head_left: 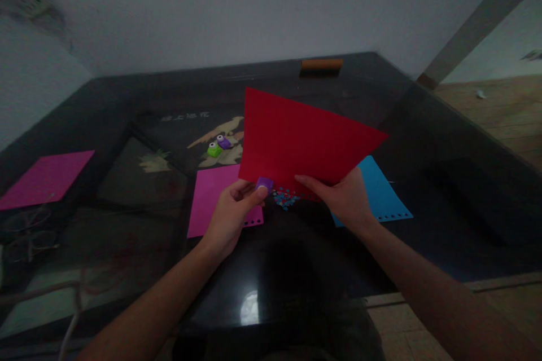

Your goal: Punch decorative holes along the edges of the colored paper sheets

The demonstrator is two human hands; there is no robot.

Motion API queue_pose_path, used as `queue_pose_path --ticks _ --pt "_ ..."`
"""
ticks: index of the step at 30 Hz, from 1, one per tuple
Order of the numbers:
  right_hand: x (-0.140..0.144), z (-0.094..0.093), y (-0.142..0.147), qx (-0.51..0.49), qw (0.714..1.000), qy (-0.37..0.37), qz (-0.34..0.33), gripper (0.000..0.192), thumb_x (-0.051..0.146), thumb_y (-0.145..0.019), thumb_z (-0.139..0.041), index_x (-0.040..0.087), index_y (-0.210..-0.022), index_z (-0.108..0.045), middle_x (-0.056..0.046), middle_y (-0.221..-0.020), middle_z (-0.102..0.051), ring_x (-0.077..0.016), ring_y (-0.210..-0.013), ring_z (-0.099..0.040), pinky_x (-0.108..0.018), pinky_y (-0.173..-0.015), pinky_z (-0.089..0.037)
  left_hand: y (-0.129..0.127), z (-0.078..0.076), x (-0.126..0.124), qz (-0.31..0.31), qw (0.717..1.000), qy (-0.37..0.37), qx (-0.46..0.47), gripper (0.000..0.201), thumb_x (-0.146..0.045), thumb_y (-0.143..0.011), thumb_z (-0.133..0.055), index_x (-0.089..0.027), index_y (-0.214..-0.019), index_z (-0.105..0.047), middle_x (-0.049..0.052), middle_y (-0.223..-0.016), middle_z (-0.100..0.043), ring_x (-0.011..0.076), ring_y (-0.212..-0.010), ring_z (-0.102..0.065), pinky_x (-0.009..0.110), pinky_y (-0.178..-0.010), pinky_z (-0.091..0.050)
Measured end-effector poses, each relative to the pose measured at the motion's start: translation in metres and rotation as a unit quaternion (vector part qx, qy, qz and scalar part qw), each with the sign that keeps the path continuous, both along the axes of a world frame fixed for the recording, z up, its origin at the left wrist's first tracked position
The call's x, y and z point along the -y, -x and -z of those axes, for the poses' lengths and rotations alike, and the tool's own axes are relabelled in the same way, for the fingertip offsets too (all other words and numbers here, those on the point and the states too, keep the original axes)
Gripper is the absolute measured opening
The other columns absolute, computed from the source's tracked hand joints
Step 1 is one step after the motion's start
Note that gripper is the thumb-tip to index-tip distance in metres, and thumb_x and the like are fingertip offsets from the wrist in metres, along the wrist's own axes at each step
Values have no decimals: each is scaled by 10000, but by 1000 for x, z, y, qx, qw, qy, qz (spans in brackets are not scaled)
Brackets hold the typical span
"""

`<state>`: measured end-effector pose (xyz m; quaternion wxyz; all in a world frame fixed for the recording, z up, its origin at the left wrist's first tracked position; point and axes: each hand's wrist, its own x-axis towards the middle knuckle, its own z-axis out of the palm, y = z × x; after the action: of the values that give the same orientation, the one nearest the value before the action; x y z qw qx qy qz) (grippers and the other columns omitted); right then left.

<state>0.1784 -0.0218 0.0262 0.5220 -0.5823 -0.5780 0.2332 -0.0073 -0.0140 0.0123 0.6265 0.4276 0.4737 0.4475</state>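
My left hand [232,208] grips a small purple craft punch [265,183], thumb on top, at the lower left edge of a red sheet of paper [305,135]. The red sheet is held raised and tilted above the table by my right hand [345,194], its thumb lying on the front and the other fingers hidden behind. Below the sheet lies a small heap of blue, red and pale punched bits [285,198]. Partly under my left hand is a pink sheet [207,197] with punched holes along its near edge. A blue sheet [383,189] with a similar row of holes lies beside my right hand.
A green punch [214,150] and another purple punch [223,141] sit behind the pink sheet. Another pink sheet [48,177] is at the far left, with clear-looking glasses [31,234] nearby. An orange-brown roll [322,64] lies at the back of the dark glossy table [275,271], by the wall.
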Motion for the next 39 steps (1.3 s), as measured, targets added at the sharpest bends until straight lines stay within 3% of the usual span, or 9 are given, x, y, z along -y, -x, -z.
queue_pose_path --ticks 32,39 --pt "0 -2 1 11 1000 -15 12 307 326 -620 -750 202 -887 -665 -72 -856 -708 -320 -978 -615 -464 -816 -519 2 0 0 7 1000 -15 10 231 -300 -656 -737 -187 -853 -695 24 -791 -688 168 -818 -620 235 -704 -449" --pt "0 1 0 20 1000 -13 7 357 357 -640 -736 205 -952 -653 -88 -915 -697 -326 -990 -608 -482 -824 -515 2 1 0 3 1000 -16 3 222 -302 -654 -734 -186 -839 -695 34 -839 -699 169 -827 -623 245 -723 -456"
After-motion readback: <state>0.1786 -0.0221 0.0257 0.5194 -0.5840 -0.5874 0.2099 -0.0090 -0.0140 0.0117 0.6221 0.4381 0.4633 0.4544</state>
